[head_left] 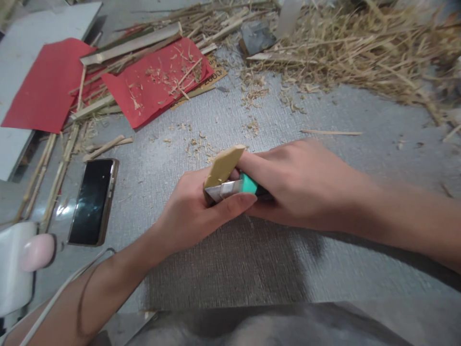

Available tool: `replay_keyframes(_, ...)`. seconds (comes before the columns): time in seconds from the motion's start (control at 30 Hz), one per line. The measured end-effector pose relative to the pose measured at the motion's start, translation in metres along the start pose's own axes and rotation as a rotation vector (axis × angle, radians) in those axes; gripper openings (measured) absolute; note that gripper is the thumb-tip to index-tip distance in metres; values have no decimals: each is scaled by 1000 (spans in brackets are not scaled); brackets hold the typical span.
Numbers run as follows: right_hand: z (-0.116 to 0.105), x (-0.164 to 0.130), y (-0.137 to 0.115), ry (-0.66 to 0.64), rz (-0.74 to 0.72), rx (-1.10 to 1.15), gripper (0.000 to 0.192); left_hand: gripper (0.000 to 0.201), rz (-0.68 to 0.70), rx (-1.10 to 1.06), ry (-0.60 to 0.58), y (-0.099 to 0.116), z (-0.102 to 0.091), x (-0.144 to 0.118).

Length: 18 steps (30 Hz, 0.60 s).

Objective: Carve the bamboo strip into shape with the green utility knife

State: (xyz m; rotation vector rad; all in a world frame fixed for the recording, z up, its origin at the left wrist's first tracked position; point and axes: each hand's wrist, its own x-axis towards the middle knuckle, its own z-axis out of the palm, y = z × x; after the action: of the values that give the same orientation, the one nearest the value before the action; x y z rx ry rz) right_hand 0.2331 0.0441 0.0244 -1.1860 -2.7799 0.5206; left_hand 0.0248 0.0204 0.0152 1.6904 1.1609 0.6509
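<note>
Head view, item one: flat tan piece of split bamboo with an angled tip [224, 166], held at mid-frame above the grey woven mat [252, 269]. I judge it light, stiff and brittle along the grain, with splintery edges; best taken low on its flat faces, clear of the cut tip.

Item two: utility knife with a teal and black handle and a silver blade sleeve [236, 187], lying across the base of the bamboo piece, touching it. Hard, smooth handle; the edge itself I cannot make out.

Item three: my left hand [194, 211], fingers curled around the lower end of the bamboo, thumb stretched along the knife's metal sleeve and pressing on it.

Item four: my right hand [302, 185], wrapped tight over the knife handle, knuckles up, fingers pressed together.

Surroundings: pale shavings [196, 142] just beyond the hands; black smartphone in a brown case [91, 202] lying well to the left; red paper sheets [158, 81] strewn with chips farther back; long split bamboo strips [129, 45] beside them; heap of dry straw-like cuttings [363, 48] at upper right.
</note>
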Motion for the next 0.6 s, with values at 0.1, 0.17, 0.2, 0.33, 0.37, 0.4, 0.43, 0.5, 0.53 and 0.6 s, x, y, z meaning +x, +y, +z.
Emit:
replay_keyframes(0.1,1,0,0,11,-2,-8,34,29,26,-1,-5,-1,0,0)
replay_keyframes(0.17,1,-1,1,18,-10,-5,34,29,56,4,-6,-2,0,1)
replay_keyframes(0.2,1,-1,1,20,-14,-1,34,29,72,8,-5,-2,0,1)
replay_keyframes(0.33,1,-1,1,27,-18,12,34,29,130,4,-11,-4,0,1)
replay_keyframes(0.37,0,-1,1,26,-17,15,35,30,146,-5,-13,-4,0,1)
replay_keyframes(0.4,0,-1,1,22,-14,17,35,31,160,-15,-14,-4,0,1)
replay_keyframes(0.43,-1,-1,1,17,-12,20,35,31,172,-24,-15,-4,0,1)
replay_keyframes(0.5,-2,-1,0,10,-3,23,35,30,188,-36,-15,-4,0,2)
replay_keyframes(0.53,-2,-1,0,9,-1,23,35,30,193,-39,-15,-4,0,2)
replay_keyframes(0.6,-2,-2,1,15,-2,20,35,29,196,-36,-14,-4,0,2)
